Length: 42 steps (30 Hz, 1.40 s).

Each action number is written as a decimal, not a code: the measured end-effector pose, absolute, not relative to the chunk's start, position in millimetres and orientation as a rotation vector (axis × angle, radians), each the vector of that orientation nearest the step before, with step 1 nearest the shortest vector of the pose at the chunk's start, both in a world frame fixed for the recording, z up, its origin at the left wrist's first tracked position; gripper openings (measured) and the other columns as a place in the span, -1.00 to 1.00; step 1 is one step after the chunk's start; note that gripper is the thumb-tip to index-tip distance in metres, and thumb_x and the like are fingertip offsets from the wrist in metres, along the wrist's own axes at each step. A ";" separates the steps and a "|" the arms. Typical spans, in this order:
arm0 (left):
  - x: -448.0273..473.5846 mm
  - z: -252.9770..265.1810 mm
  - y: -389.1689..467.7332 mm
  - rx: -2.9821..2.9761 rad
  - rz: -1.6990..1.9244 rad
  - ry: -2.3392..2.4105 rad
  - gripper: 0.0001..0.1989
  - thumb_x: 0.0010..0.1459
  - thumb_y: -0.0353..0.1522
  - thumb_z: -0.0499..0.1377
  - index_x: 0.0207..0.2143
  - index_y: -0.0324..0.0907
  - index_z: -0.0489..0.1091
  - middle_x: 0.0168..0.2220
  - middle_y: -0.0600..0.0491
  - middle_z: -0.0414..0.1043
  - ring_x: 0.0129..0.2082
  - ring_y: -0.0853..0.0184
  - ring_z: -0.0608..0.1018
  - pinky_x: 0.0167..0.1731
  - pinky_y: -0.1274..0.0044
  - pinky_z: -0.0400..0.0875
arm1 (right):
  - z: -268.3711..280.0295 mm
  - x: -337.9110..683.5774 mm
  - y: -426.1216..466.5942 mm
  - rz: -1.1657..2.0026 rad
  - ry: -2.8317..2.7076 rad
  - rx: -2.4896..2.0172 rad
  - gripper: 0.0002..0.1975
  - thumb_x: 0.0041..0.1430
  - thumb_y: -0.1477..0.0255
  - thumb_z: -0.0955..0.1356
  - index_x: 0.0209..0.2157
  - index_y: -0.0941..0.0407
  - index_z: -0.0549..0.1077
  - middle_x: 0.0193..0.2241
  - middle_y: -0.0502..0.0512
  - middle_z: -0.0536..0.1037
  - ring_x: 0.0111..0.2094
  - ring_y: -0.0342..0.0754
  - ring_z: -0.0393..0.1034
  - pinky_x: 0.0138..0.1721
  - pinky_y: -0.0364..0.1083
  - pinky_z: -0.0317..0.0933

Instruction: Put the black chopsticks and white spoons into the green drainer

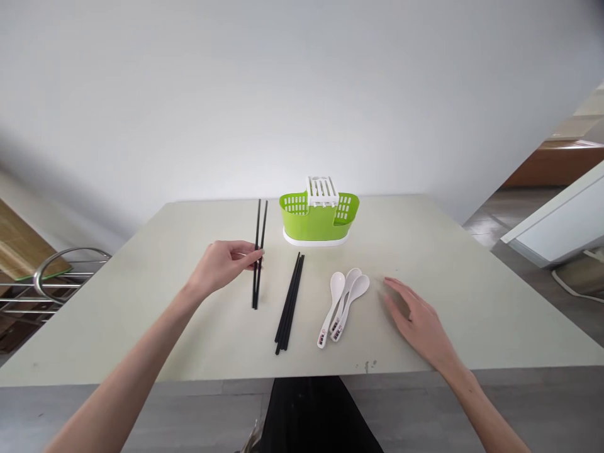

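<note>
Between its thumb and fingers my left hand point(228, 265) grips a pair of black chopsticks point(258, 277), held nearly upright over the left part of the table. To their right lies a bunch of several black chopsticks point(291, 302) on the tabletop. Beside that bunch rest three white spoons point(340, 299) with dark printed marks on their handles, bowls pointing away from me. My right hand point(413, 318) is just right of the spoons, apart from them, its fingers stretched out and holding nothing. Behind everything stands a green utensil basket point(309, 223) with a white base and slotted white top piece.
The pale table point(189, 352) reaches back to a white wall point(302, 94). On the left, a metal rack point(51, 283) and a wooden board point(31, 242) stand near its edge. A white cabinet-like unit point(557, 220) is off to the right.
</note>
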<state>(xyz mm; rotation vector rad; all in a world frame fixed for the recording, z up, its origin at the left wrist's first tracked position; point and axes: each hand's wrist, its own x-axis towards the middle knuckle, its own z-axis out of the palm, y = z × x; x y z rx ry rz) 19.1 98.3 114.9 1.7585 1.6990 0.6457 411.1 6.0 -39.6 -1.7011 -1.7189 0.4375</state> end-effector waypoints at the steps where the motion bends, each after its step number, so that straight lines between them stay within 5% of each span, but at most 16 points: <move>1: 22.3 115.4 93.8 1.638 0.743 1.628 -0.61 0.09 0.01 0.35 -0.25 -0.11 0.64 -0.29 0.00 0.70 -0.24 0.13 0.72 -0.08 0.36 0.58 | -29.1 404.6 3.2 0.471 -1.665 -1.681 -0.50 0.45 0.04 0.20 0.22 -0.03 0.46 0.27 0.15 0.48 0.27 0.26 0.37 0.17 0.24 0.39; 5: 44.8 104.1 76.1 1.307 1.013 1.376 -0.52 -0.01 0.00 0.45 -0.22 -0.21 0.65 -0.19 -0.08 0.70 -0.14 0.12 0.71 0.07 0.29 0.59 | 20.8 360.7 -10.2 0.727 -1.549 -1.445 -0.58 0.44 0.04 0.24 0.05 -0.04 0.55 0.12 0.18 0.60 0.17 0.24 0.46 0.14 0.19 0.39; 9: 70.8 92.2 60.4 1.160 1.054 1.244 -0.57 0.04 -0.04 0.45 -0.26 -0.21 0.64 -0.19 -0.06 0.68 -0.12 0.17 0.70 0.13 0.30 0.56 | 53.4 308.5 -14.9 1.407 -1.484 -1.097 -0.48 0.44 0.00 0.26 0.25 0.00 0.39 0.14 0.22 0.55 0.11 0.12 0.50 0.02 0.07 0.44; 13: 86.5 87.3 48.9 1.101 1.080 1.203 -0.59 0.08 -0.04 0.43 -0.27 -0.21 0.64 -0.17 -0.05 0.68 -0.11 0.19 0.69 0.16 0.31 0.53 | 59.9 275.5 -13.0 1.743 -1.312 -0.942 -0.43 0.43 -0.07 0.24 0.18 0.06 0.41 -0.16 0.11 0.59 -0.27 -0.06 0.54 -0.34 -0.09 0.39; 16: 86.9 84.0 44.9 1.084 1.069 1.212 -0.59 0.09 -0.04 0.43 -0.25 -0.21 0.65 -0.14 -0.06 0.68 -0.10 0.21 0.68 0.19 0.31 0.51 | 57.6 267.7 -12.8 1.801 -1.182 -0.936 -0.47 0.43 -0.06 0.24 0.03 0.09 0.47 -0.46 -0.10 0.36 -0.57 -0.22 0.21 -0.56 -0.18 0.10; 21: 73.8 82.1 41.5 1.092 1.033 1.267 -0.58 0.06 -0.03 0.45 -0.17 -0.14 0.69 -0.01 -0.05 0.67 -0.06 0.16 0.68 0.19 0.26 0.53 | 50.1 270.8 -14.4 1.824 -1.142 -1.008 -0.50 0.37 -0.07 0.31 -0.03 0.09 0.50 -0.52 -0.19 0.07 -0.59 -0.26 -0.11 -0.59 -0.19 -0.17; 32: 47.4 83.6 38.6 1.040 0.930 1.281 -0.55 0.04 -0.02 0.46 -0.16 -0.14 0.70 -0.03 -0.06 0.68 -0.11 0.22 0.70 0.18 0.36 0.54 | 41.5 287.5 -24.5 1.913 -1.324 -1.038 -0.41 0.43 -0.10 0.21 0.07 0.09 0.50 -0.49 -0.15 0.11 -0.56 -0.25 -0.10 -0.56 -0.19 -0.11; 42: 51.1 75.4 47.6 1.068 0.857 1.164 -0.62 0.09 -0.04 0.45 -0.22 -0.14 0.69 -0.05 0.00 0.67 -0.09 0.26 0.67 0.19 0.42 0.52 | 43.9 306.5 -26.7 1.798 -1.485 -0.997 -0.36 0.48 -0.06 0.16 0.16 0.18 0.46 -0.50 -0.06 0.37 -0.57 -0.19 0.16 -0.54 -0.16 0.22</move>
